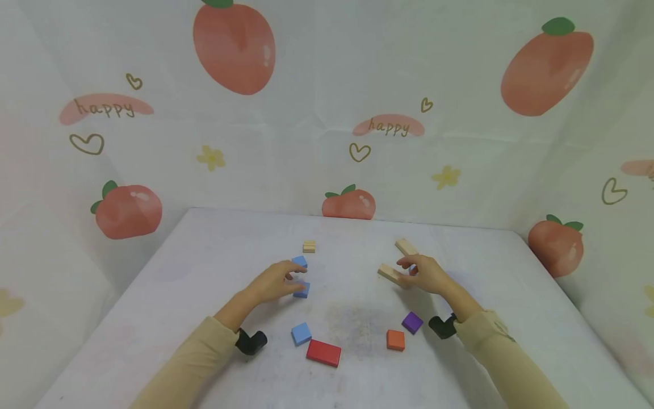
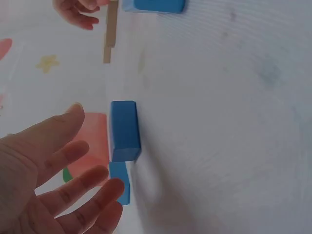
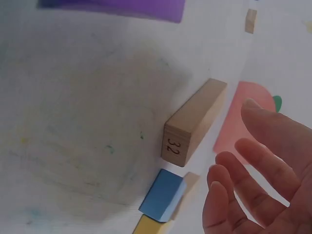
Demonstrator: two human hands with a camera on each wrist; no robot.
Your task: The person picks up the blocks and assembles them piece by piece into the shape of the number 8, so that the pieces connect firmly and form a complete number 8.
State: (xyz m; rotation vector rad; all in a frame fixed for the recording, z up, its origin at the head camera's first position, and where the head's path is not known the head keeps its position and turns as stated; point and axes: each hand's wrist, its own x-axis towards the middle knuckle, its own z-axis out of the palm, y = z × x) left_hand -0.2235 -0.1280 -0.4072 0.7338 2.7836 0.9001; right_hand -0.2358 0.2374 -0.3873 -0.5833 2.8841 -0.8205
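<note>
In the head view my left hand (image 1: 273, 282) hovers with parted fingers by two blue blocks (image 1: 302, 291). The left wrist view shows one blue block (image 2: 125, 131) in front of that hand (image 2: 63, 180), and the other blue block (image 2: 120, 183) partly behind its fingers. My right hand (image 1: 429, 275) hangs, fingers apart, near two light wooden blocks (image 1: 406, 246). From the right wrist, a wooden block (image 3: 195, 122) marked 32 stands beside the loosely bent fingers (image 3: 265, 178), with a blue block (image 3: 162, 195) and a yellow block (image 3: 150, 226) below. Neither hand holds anything.
Nearer on the white table (image 1: 153, 352) lie another blue block (image 1: 301, 334), a red block (image 1: 324, 353), an orange block (image 1: 395, 340) and a purple block (image 1: 412, 322). A small stack of wooden pieces (image 1: 309, 246) sits farther back. A printed cloth (image 1: 286, 136) hangs behind.
</note>
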